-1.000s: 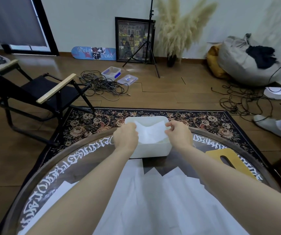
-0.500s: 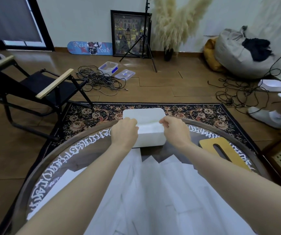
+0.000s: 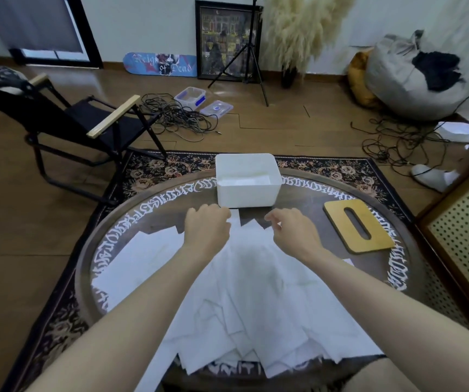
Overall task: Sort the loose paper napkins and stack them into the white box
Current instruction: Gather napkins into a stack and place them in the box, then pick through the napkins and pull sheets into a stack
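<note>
The white box [image 3: 247,182] sits at the far edge of the round table [image 3: 142,210], with a few napkins already lying flat inside. Just in front of the box, the left hand [image 3: 206,229] is curled shut, knuckles up, apparently empty. The right hand [image 3: 291,230] hovers half-open, fingers loosely bent, over the loose napkins [image 3: 256,292] spread toward the person. A wooden lid [image 3: 359,226] lies right of the box.

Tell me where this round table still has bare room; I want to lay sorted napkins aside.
Free: the dark strip between the white plastic box and the slotted wooden lid, and the far-left patch between the box and the table's rim. Crowded: the whole near half, under loose white paper napkins, where the left hand and right hand are.
</note>
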